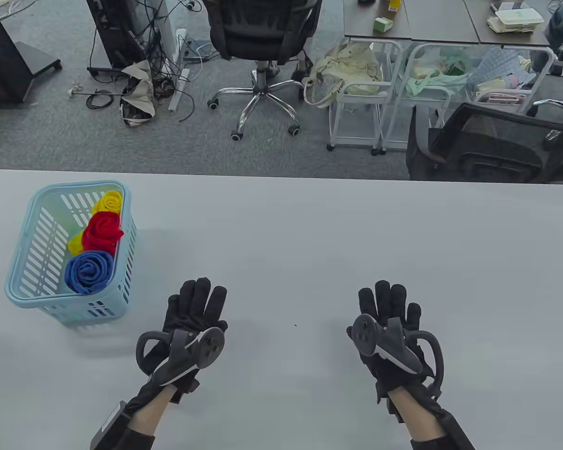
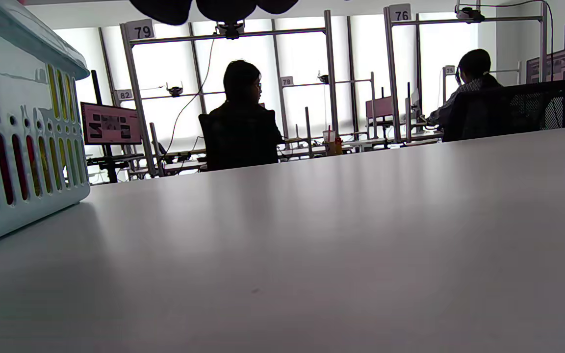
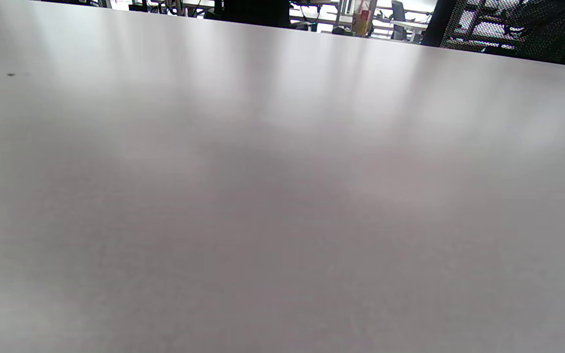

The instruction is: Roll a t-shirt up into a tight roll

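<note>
Rolled t-shirts stand in a light blue basket (image 1: 23, 262) at the table's left: a blue roll (image 1: 89, 272), a red roll (image 1: 102, 232) and a yellow roll (image 1: 109, 201). My left hand (image 1: 194, 304) lies flat on the table, fingers stretched out, to the right of the basket and holding nothing. My right hand (image 1: 389, 302) lies flat and empty further right. In the left wrist view the basket's slotted wall (image 2: 17, 147) fills the left edge and my fingertips (image 2: 223, 7) hang at the top. The right wrist view shows only bare table (image 3: 282, 196).
The white table (image 1: 309, 234) stretches wide between and beyond my hands. Past its far edge stand office chairs (image 1: 262, 42), white carts (image 1: 356, 93) and cables on the floor. People sit at desks in the left wrist view background (image 2: 243, 117).
</note>
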Demonstrator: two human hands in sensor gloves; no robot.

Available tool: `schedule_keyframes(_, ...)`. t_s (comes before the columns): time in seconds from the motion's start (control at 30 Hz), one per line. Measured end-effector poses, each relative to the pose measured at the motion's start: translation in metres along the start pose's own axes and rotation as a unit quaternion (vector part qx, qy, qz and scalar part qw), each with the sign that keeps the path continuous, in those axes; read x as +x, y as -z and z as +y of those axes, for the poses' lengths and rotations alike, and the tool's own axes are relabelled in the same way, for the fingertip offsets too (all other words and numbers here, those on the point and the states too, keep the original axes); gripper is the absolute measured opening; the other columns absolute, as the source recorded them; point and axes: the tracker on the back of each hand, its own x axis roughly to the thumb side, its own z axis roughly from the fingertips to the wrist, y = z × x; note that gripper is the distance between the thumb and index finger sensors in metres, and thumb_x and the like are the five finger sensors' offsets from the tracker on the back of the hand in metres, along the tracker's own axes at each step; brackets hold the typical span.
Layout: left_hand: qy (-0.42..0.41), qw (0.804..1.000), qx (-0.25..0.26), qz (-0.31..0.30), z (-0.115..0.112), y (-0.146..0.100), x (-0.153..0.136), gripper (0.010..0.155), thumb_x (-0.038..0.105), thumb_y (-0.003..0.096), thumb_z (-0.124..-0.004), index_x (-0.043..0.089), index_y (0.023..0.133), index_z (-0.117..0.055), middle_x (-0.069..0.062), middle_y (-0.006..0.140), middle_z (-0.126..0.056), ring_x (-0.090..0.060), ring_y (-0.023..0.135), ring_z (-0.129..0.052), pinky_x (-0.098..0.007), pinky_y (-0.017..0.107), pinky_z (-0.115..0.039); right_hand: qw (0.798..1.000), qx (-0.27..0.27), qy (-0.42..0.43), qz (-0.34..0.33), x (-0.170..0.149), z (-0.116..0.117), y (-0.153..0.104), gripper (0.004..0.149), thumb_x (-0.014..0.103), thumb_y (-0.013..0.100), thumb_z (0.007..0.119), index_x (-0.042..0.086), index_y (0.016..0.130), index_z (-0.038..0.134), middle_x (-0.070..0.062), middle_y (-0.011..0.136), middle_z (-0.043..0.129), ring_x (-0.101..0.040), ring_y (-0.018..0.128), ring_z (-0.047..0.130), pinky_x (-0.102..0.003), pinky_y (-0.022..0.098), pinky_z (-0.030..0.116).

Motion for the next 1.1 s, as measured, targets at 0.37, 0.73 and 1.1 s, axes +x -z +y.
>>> schedule_keyframes(0.37,0.020,1.000,0.001,-0.010,-0.002,0.000,0.004,0.070,0.057,0.0509,-0.043,0.033,0.114,-0.024,-0.009,0.125,-0.028,-0.038,0.116,-0.041,-0.056,0.083,-0.049,1.000,0.007,0.000,-0.002,0.000,0.002,-0.002,0.080,0.055,0.062,0.046,0.021,0.114,-0.003,-0.016,0.113,-0.017,-0.044,0.102,-0.019,-0.066,0.071,0.006)
schedule_keyframes(0.73,0.037,0.999,-0.009,-0.014,-0.004,0.002,0.004,0.073,0.059,0.0497,-0.046,0.034,0.114,-0.026,-0.009,0.125,-0.030,-0.038,0.116,-0.042,-0.056,0.082,-0.050,1.000,0.023,0.003,-0.007,-0.001,0.005,0.000,0.079,0.055,0.061,0.047,0.021,0.115,0.001,-0.016,0.114,-0.013,-0.044,0.104,-0.014,-0.066,0.072,0.009)
schedule_keyframes(1.1,0.054,0.995,0.053,0.057,0.025,-0.003,-0.032,0.073,0.061,0.0488,-0.052,0.034,0.114,-0.033,-0.009,0.125,-0.037,-0.038,0.114,-0.049,-0.053,0.080,-0.058,0.999,0.031,0.010,-0.018,-0.001,0.006,0.000,0.079,0.055,0.061,0.049,0.021,0.115,0.003,-0.017,0.115,-0.010,-0.045,0.105,-0.011,-0.065,0.073,0.011)
